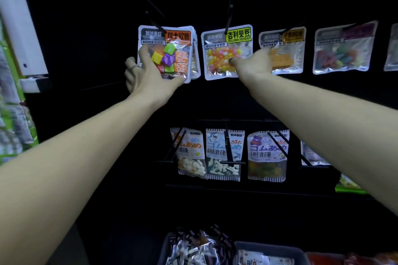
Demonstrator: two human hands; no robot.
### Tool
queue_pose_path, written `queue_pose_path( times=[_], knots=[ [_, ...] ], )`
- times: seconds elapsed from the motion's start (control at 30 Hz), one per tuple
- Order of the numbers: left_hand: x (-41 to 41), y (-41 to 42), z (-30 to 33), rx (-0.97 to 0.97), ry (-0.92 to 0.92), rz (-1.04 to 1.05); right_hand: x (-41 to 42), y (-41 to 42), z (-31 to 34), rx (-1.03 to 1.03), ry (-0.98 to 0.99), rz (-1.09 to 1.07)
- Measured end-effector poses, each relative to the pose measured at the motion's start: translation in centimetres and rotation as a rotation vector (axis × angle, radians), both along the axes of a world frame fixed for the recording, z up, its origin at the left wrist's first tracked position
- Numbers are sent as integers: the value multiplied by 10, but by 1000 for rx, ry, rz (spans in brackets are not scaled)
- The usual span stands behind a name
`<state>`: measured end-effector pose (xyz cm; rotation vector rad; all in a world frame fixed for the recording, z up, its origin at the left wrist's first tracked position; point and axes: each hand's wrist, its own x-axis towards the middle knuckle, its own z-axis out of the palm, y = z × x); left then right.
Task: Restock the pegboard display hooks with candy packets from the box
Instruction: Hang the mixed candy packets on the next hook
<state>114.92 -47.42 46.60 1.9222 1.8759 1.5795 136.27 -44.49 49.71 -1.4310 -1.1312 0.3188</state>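
Left hand grasps clear packet of square multicoloured candies; right hand fingers unclear beside jellybean packet. Risk: packet slips off black hook if released early.

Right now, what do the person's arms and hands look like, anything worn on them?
Both forearms are bare, no sleeves, gloves or watch in view. The left hand wears a thin ring on one finger. The right hand shows no ring or other marking; it is somewhat blurred.

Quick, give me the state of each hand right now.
Left hand: holding the square-candy packet on its hook.
Right hand: at the jelly bean packet; grip cannot be told.
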Motion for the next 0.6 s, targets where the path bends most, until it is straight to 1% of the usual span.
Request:
queue_pose_path(
  times=[0.07,0.13,0.17,0.2,0.23,0.27,0.3,0.4,0.5,0.6],
  knots=[
    [-3,3,1,-9,-18,-29,-5,-7,-8,60,-233,-153],
    [-7,7,3,-6,-39,-54,-11,-18,-15,271,-560,-307],
    [-9,10,4,-5,-48,-64,-15,-23,-17,406,-698,-339],
    [-11,13,4,-4,-57,-75,-19,-27,-19,529,-789,-326],
    [-12,17,5,-4,-69,-88,-25,-29,-21,619,-820,-262],
    [-13,21,5,0,-90,-106,-32,-30,-22,645,-792,-155],
    [-14,25,4,6,-115,-127,-39,-31,-22,624,-728,-52],
    [-17,35,3,14,-170,-167,-53,-32,-16,412,-564,105],
    [-17,43,2,22,-173,-168,-59,-24,-13,174,-446,335],
    [-13,49,0,52,-190,-179,-67,-13,-11,54,-362,444]
  ],
)
